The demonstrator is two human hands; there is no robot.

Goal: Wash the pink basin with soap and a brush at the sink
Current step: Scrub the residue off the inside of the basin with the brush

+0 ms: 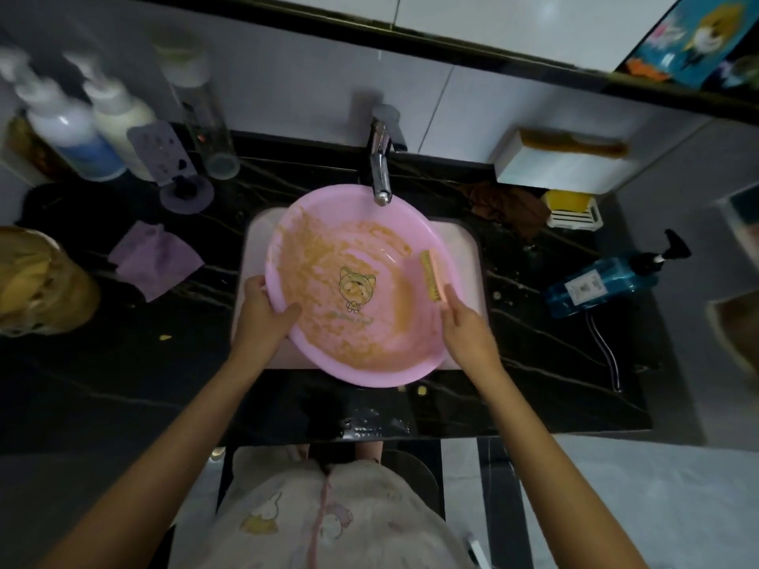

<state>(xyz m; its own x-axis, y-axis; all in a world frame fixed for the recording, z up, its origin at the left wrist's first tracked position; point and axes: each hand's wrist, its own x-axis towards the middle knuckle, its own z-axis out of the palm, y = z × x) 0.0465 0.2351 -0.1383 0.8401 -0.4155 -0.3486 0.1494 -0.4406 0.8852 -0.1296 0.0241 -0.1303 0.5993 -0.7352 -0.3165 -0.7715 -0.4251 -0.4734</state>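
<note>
Left hand (263, 312) grips the pink basin (369, 217) by its rim, right hand (466, 332) pinches the brush (429, 275): brace it and scrub firmly across that orange grime (310, 256).

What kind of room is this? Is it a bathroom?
Probably a bathroom or washroom. A faucet hangs over a sink set in a dark counter, and pump bottles stand along the tiled wall.

We look steeply down from head height, close above the sink (462, 256), its faucet (380, 174) at twelve o'clock.
</note>
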